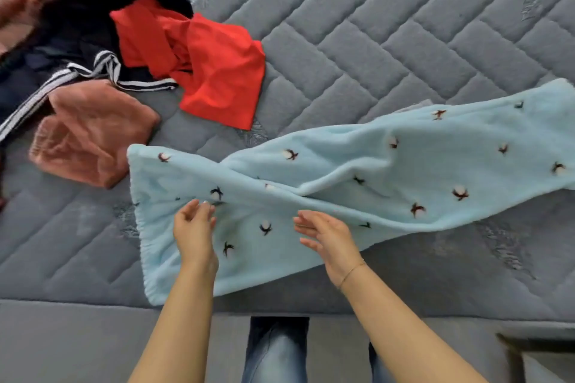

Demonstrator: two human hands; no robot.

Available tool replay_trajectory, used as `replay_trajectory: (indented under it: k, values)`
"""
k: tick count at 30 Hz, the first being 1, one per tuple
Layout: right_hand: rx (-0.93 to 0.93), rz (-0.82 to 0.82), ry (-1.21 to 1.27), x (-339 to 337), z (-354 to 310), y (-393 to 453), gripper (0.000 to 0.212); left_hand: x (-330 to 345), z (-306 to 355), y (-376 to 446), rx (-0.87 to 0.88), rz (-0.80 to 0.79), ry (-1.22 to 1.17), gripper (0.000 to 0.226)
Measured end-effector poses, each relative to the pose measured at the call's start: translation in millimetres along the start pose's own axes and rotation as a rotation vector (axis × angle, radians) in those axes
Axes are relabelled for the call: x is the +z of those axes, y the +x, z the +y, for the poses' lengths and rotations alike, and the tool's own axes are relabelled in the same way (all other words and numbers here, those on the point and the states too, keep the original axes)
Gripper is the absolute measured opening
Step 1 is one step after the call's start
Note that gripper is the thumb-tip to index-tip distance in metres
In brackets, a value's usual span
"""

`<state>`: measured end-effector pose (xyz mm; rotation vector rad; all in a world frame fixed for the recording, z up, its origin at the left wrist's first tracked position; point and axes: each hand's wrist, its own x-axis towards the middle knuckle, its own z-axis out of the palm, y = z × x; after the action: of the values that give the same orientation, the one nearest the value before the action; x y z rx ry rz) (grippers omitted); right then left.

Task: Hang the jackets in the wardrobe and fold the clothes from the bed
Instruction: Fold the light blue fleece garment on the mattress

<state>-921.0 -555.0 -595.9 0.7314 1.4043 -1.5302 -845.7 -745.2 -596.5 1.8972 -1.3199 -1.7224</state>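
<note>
Two hands, left hand (194, 228) and right hand (326, 235), hover over light-blue fleece garment (342, 177) on bed (389, 40), fingers relaxed, holding nothing. Fleece looks soft, light, floppy; elastic-edged end best hold.

Blue jeans (275, 351); dark wooden furniture corner (516, 348).

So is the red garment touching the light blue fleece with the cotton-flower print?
Apart: the head view shows grey mattress between red garment and light blue fleece.

Head view, steeply downward, near bed (404, 25)
</note>
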Motion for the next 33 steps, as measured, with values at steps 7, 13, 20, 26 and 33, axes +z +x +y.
replay_trajectory:
  k: [7, 13, 20, 26, 33]
  values:
    - [0.234, -0.004, 0.256, 111, 22, 35, 0.053, -5, 79, 102, -0.321, -0.230, -0.027, 0.084]
    - [0.193, 0.163, 0.127, 121, 17, 64, 0.042, 14, 88, 146, -0.558, -0.321, 0.182, 0.049]
    - [-0.107, 0.099, -0.220, 89, 42, 35, 0.014, -18, 78, 133, -0.466, -0.336, 0.005, 0.013]
    - [0.067, -0.022, 0.035, 66, 77, 14, 0.020, -131, -7, 38, -0.292, -0.305, -0.738, 0.026]
    - [0.128, 0.133, 0.272, 64, 91, 13, 0.011, -170, -77, 14, -0.617, -0.048, -0.963, 0.047]
